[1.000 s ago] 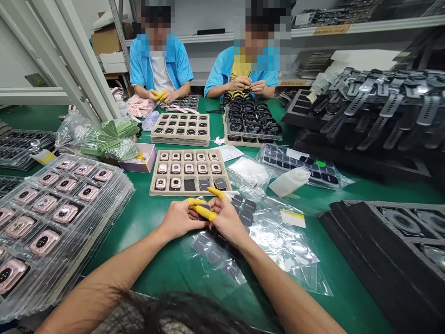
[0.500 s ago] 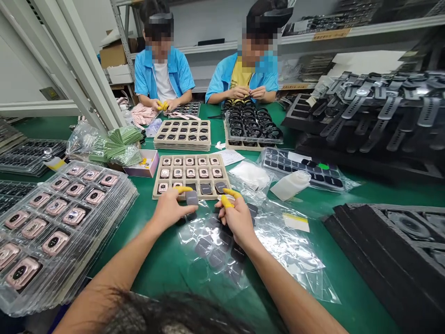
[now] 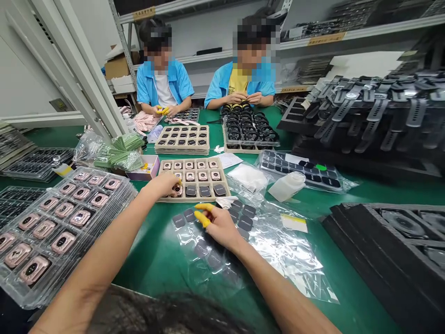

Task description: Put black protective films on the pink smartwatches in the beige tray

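Note:
My left hand (image 3: pixel 164 183) reaches out over the front row of a beige tray (image 3: pixel 193 178) of pink watch bodies, its fingers curled down on a watch body (image 3: pixel 178 189) there. My right hand (image 3: pixel 215 225), with yellow finger cots on thumb and forefinger, rests on a clear plastic sheet (image 3: pixel 208 246) carrying several dark square pieces (image 3: pixel 189 215). Its thumb and forefinger are pinched together, and what they hold is hidden.
A stack of clear trays with pink watches (image 3: pixel 52 218) stands at left. A second beige tray (image 3: pixel 182 138), a tray of black watches (image 3: pixel 248 132), a white bottle (image 3: pixel 288 184) and black strap trays (image 3: pixel 365 120) lie beyond. Two people in blue shirts work opposite.
My left hand has left my right hand, carried a dark piece forward and now rests on the beige tray. My right hand stayed on the plastic sheet.

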The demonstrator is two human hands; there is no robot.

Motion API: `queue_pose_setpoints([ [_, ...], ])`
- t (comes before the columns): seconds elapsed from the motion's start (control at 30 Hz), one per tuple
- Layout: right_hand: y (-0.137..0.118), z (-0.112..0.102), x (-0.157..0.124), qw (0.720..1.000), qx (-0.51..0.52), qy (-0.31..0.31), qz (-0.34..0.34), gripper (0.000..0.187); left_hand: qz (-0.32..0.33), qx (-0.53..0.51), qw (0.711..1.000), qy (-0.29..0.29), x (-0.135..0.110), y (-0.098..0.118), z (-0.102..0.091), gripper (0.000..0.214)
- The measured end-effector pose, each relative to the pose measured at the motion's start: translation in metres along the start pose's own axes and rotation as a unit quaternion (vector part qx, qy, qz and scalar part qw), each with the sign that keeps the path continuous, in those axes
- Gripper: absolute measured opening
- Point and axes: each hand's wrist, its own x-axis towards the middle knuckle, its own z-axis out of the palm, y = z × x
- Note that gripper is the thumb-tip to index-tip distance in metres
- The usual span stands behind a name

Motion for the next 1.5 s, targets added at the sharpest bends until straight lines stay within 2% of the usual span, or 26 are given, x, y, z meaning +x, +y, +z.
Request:
queue_pose_setpoints([
  [0.1, -0.004, 0.0, -0.004, 0.982, -0.145, -0.067, -0.098, 0.021, 0.018, 0.017, 1.0, -0.009, 0.002, 0.003, -0.003, 0.012],
  [0.17, -0.006, -0.001, -0.005, 0.97, -0.2, -0.086, -0.106, 0.02, 0.033, 0.025, 0.999, -0.006, -0.005, 0.006, -0.003, 0.007],
  [0.33, -0.008, -0.005, 0.0, 0.982, -0.165, -0.078, -0.049, 0.024, 0.05, 0.045, 0.998, 0.016, -0.025, 0.008, 0.003, 0.021],
  [0.5, -0.003, -0.004, 0.002, 0.986, -0.142, -0.071, -0.05, 0.022, 0.04, 0.043, 0.998, 0.03, -0.019, 0.004, 0.003, 0.016],
  [0.57, -0.002, -0.004, 0.001, 0.991, -0.111, -0.041, -0.069, 0.024, 0.031, 0.04, 0.998, 0.042, -0.018, 0.006, 0.003, 0.018],
  [0.67, -0.003, -0.009, 0.001, 0.99, -0.051, 0.086, -0.097, 0.03, 0.01, -0.029, 0.994, 0.107, -0.027, 0.024, 0.011, 0.03],
  [0.7, -0.004, -0.011, 0.0, 0.985, -0.042, 0.13, -0.105, 0.033, -0.006, -0.126, 0.979, 0.159, -0.032, 0.034, 0.016, 0.032],
  [0.73, -0.004, -0.014, 0.0, 0.98, -0.041, 0.16, -0.113, 0.035, -0.01, -0.258, 0.947, 0.192, -0.037, 0.045, 0.023, 0.033],
  [0.77, -0.005, -0.017, 0.0, 0.976, -0.045, 0.172, -0.124, 0.036, -0.008, -0.394, 0.898, 0.196, -0.043, 0.057, 0.03, 0.034],
  [0.83, -0.003, -0.021, 0.0, 0.975, -0.062, 0.146, -0.155, 0.039, -0.014, -0.612, 0.776, 0.152, -0.052, 0.077, 0.042, 0.038],
  [0.87, -0.002, -0.023, 0.0, 0.975, -0.072, 0.122, -0.17, 0.04, -0.029, -0.671, 0.731, 0.118, -0.055, 0.084, 0.047, 0.041],
  [0.93, 0.001, -0.025, 0.0, 0.975, -0.083, 0.085, -0.186, 0.041, -0.05, -0.729, 0.681, 0.055, -0.06, 0.091, 0.05, 0.049],
  [1.03, 0.003, -0.026, 0.0, 0.975, -0.075, 0.066, -0.196, 0.041, -0.053, -0.758, 0.65, -0.009, -0.064, 0.087, 0.05, 0.062],
  [1.1, 0.001, -0.027, -0.001, 0.976, -0.074, 0.036, -0.202, 0.039, -0.05, -0.767, 0.638, -0.047, -0.067, 0.083, 0.05, 0.063],
  [1.17, -0.002, -0.028, -0.001, 0.977, -0.074, 0.003, -0.2, 0.032, -0.05, -0.772, 0.629, -0.08, -0.069, 0.082, 0.051, 0.06],
  [1.23, -0.007, -0.03, -0.002, 0.98, -0.046, 0.004, -0.192, 0.019, -0.056, -0.789, 0.603, -0.101, -0.07, 0.083, 0.052, 0.059],
  [1.3, -0.011, -0.032, -0.002, 0.987, 0.032, 0.052, -0.152, 0.014, -0.078, -0.818, 0.564, -0.086, -0.069, 0.084, 0.054, 0.056],
  [1.37, -0.014, -0.035, -0.003, 0.989, 0.114, 0.061, -0.066, 0.026, -0.114, -0.83, 0.544, -0.036, -0.066, 0.085, 0.055, 0.051],
  [1.4, -0.016, -0.037, -0.003, 0.992, 0.124, 0.028, -0.02, 0.03, -0.133, -0.828, 0.544, 0.0, -0.064, 0.085, 0.057, 0.049],
  [1.43, -0.017, -0.038, -0.004, 0.994, 0.101, -0.031, 0.018, 0.03, -0.15, -0.823, 0.547, 0.037, -0.061, 0.085, 0.058, 0.047],
  [1.5, -0.019, -0.039, -0.007, 0.986, -0.038, -0.151, 0.053, 0.027, -0.162, -0.816, 0.547, 0.092, -0.057, 0.087, 0.062, 0.049],
])
